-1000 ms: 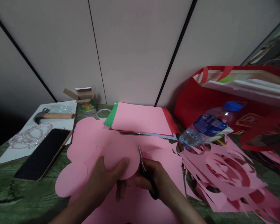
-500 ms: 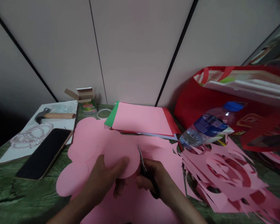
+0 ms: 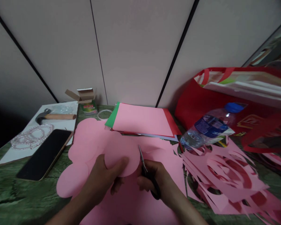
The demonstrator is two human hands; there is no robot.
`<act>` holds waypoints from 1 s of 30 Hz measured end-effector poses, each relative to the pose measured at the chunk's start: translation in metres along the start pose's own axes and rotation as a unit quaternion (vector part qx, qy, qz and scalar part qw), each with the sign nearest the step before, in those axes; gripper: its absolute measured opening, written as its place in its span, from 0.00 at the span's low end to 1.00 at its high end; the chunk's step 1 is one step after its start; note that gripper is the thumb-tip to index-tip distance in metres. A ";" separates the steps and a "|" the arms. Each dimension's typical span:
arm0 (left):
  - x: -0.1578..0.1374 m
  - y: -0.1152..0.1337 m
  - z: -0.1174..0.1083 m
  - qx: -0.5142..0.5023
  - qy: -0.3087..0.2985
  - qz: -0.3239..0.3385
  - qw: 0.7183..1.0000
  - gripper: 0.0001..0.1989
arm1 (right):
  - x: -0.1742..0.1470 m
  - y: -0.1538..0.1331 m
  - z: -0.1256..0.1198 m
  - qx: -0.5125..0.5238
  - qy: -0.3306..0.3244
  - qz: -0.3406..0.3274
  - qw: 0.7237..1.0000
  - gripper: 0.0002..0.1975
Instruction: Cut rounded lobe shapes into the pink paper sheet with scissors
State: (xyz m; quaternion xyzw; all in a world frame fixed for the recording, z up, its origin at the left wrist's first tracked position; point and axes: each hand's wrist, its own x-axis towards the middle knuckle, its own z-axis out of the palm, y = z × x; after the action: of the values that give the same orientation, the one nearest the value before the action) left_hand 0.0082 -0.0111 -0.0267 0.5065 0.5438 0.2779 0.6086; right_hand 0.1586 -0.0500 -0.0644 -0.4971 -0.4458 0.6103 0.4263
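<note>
Between the thumb and fingers of my left hand (image 3: 107,175) is a round pink paper circle (image 3: 123,153), held up over the other pink paper. My right hand (image 3: 154,178) grips black-handled scissors (image 3: 144,167), their blades pointing up and lying along the circle's right edge. Whether the blades are parted is hard to make out. Beneath both hands lie pink sheets (image 3: 135,203), and several cut pink circles (image 3: 72,179) overlap to the left.
On the right lie pink paper offcuts (image 3: 227,178), a water bottle (image 3: 208,126) and a red bag (image 3: 192,100). Coloured sheets (image 3: 142,120) are stacked at the back. Leftward are a phone (image 3: 45,154), beads (image 3: 32,136), a hammer (image 3: 56,116) and a small box (image 3: 89,106).
The lower fingers of my left hand have shifted slightly left and up under the circle. My right hand and the scissors stay nearly where they were.
</note>
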 end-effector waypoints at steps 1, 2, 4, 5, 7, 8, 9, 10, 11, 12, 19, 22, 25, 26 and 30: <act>0.000 0.000 0.000 -0.003 0.001 0.000 1.000 0.19 | 0.000 0.000 0.000 0.001 0.002 0.001 1.000 0.17; 0.001 0.000 0.000 -0.005 0.003 -0.002 1.000 0.18 | 0.000 0.001 0.000 0.002 0.004 0.002 1.000 0.16; 0.001 0.000 0.000 -0.005 0.003 0.002 1.000 0.19 | 0.001 0.001 0.000 0.003 0.006 0.005 1.000 0.14; 0.001 0.000 -0.001 -0.003 0.001 0.004 1.000 0.19 | 0.001 0.001 0.000 0.003 0.006 0.006 1.000 0.14; 0.001 0.000 -0.001 0.001 0.000 0.006 1.000 0.19 | 0.001 0.000 0.000 0.003 0.007 0.009 1.000 0.13; 0.001 0.000 -0.001 0.004 0.001 0.007 1.000 0.19 | 0.001 0.000 0.000 0.004 0.007 0.009 1.000 0.13; 0.001 0.000 -0.002 0.006 0.002 0.006 1.000 0.19 | 0.001 -0.001 0.000 0.006 0.007 0.009 1.000 0.14; 0.000 0.000 -0.002 0.007 0.002 0.004 1.000 0.19 | 0.001 -0.002 0.000 0.009 0.006 0.008 1.000 0.15; 0.000 0.000 -0.002 0.009 0.003 0.004 1.000 0.20 | 0.000 -0.003 0.000 0.011 0.006 0.008 1.000 0.15; 0.000 -0.001 -0.002 0.012 0.004 0.005 1.000 0.20 | 0.000 -0.003 0.000 0.014 0.005 0.007 1.000 0.16; 0.003 -0.007 -0.003 0.008 0.007 0.013 1.000 0.20 | -0.001 -0.002 -0.001 0.016 0.004 0.006 1.000 0.16; 0.004 -0.010 -0.004 0.017 0.022 0.024 0.999 0.21 | -0.001 -0.001 0.000 0.010 0.007 0.012 1.000 0.15; 0.004 -0.011 -0.004 0.025 0.026 0.037 0.999 0.23 | 0.000 0.000 0.000 0.003 0.006 0.010 1.000 0.13; 0.004 -0.012 -0.004 0.027 0.026 0.042 0.998 0.24 | 0.000 0.000 0.000 0.001 0.005 0.009 1.000 0.13; 0.003 -0.012 -0.005 0.039 0.025 0.051 0.998 0.25 | 0.000 0.000 0.000 0.000 0.007 0.012 1.000 0.12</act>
State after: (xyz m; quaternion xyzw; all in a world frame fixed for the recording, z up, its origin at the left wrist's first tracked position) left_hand 0.0018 -0.0111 -0.0385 0.5497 0.5426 0.3001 0.5597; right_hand 0.1586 -0.0505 -0.0642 -0.5068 -0.4370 0.6120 0.4215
